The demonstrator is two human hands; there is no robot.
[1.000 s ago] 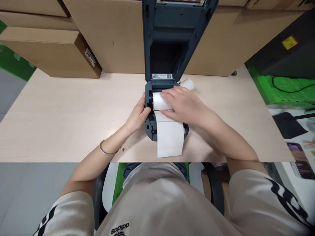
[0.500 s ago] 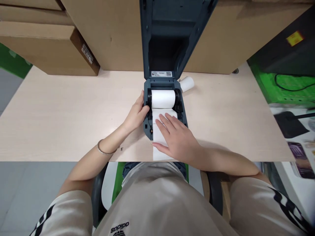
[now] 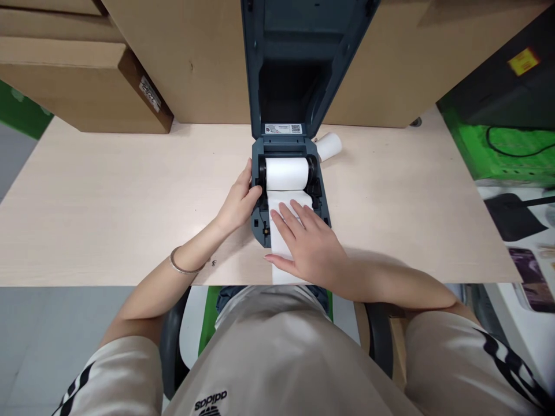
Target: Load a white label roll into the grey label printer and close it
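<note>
White paper strip, head view: long axis runs from the roll inside the printer past its front edge. Right hand, nearer, lies flat over it, grip slack; left hand clasps the printer's left side.

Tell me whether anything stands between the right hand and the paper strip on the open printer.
Nothing visible does: the right hand rests on the paper strip, and the lid stands open behind the roll.

Saw a pale wooden table, evenly lit, backed by brown cardboard. Noticed grey floor at lower left, plus a black-armed chair. Made out, perhaps, a white desk at right.
</note>
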